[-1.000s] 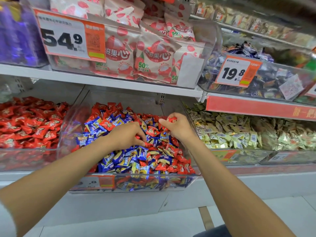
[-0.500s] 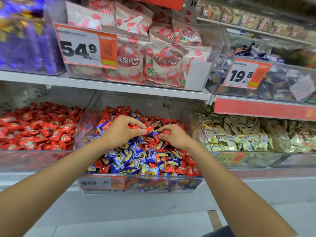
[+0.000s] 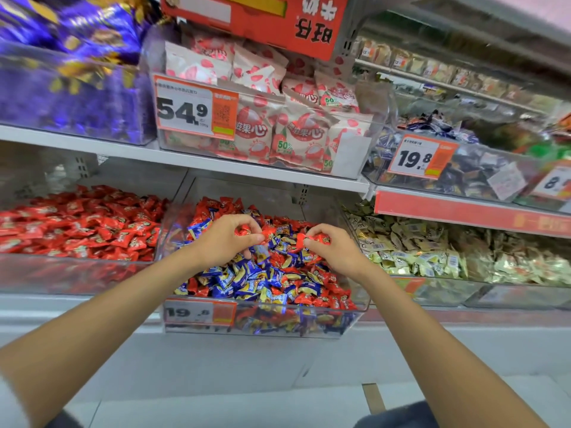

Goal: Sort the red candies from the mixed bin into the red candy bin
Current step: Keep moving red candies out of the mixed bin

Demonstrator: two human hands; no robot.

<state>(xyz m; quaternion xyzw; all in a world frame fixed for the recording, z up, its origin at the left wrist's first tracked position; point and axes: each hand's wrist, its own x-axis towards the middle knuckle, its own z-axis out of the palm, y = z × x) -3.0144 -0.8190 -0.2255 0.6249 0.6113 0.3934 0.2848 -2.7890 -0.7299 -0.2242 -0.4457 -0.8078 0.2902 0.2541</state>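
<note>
My left hand [image 3: 227, 242] and right hand [image 3: 340, 253] have risen from the mixed bin [image 3: 278, 330], each now pinching a red candy [image 3: 244, 231]; next, the red candy bin [image 3: 77, 274].

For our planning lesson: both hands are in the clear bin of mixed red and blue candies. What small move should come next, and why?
Probably swing the left hand leftward over to the clear plastic bin of all-red candies and release: it pinches a red wrapped candy, and that bin lies right beside the mixed bin.
</note>
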